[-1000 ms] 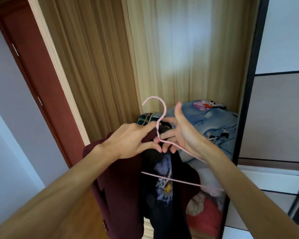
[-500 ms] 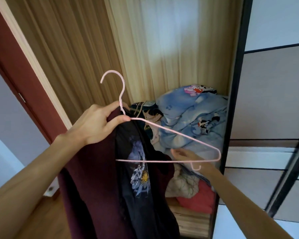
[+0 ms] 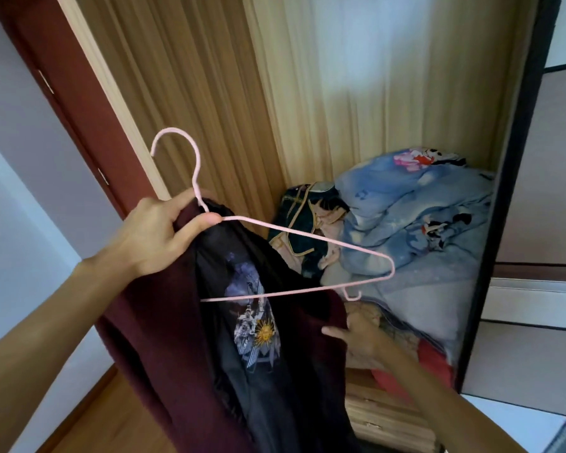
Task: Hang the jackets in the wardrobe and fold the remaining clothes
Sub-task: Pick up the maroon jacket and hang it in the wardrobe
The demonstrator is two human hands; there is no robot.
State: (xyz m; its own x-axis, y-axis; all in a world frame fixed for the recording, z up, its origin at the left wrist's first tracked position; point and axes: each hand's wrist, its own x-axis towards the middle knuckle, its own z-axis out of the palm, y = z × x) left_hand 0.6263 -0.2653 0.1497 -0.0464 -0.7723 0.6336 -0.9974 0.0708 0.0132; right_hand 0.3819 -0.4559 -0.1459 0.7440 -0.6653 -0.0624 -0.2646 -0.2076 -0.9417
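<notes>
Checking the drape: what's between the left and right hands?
In the head view: the maroon jacket, its dark printed lining showing, crossed by the pink hanger. The left hand grips the hanger's neck; the right hand is at the jacket's edge.

Camera: a single wide-angle view is riding on the person's head.
Facing: it is looking forward and somewhat down into the open wardrobe (image 3: 356, 93), whose side edges are leaning across the picture.
Nearness: it is sitting within arm's reach, with both forearms coming in from the bottom corners.
Grip: the left hand (image 3: 157, 233) gripping the pink hanger (image 3: 307, 238) is sitting left of centre, at mid height.
Below the grip: the maroon jacket (image 3: 164, 338) is running out of the bottom edge.
Right of the grip: blue bedding (image 3: 415, 217) is lying farther in, and the blurred right hand (image 3: 356, 331) is showing lower down.
</notes>
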